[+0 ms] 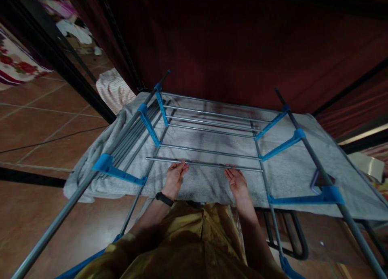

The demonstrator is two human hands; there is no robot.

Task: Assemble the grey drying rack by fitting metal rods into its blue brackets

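Note:
A thin grey metal rod point(206, 164) lies crosswise in front of me, held in both hands. My left hand point(176, 176) is closed around it left of its middle, with a dark band on the wrist. My right hand point(235, 180) pinches it nearer its right end. Around the rod stands a rack frame of grey tubes with blue plastic brackets. The rod's left end overlaps the left inner tube in view; whether they touch I cannot tell. Several crossbars point(209, 151) span the frame beyond my hands. The nearest blue brackets are the left one point(119, 172) and the right one point(306, 199).
Several loose rods point(133, 137) lie bundled at the left on the grey blanket point(194, 182) of a bed. A purple-edged dark object point(317, 182) rests by the right tube. A dark red curtain point(218, 48) hangs behind. On the tiled floor point(54, 121) runs a cable.

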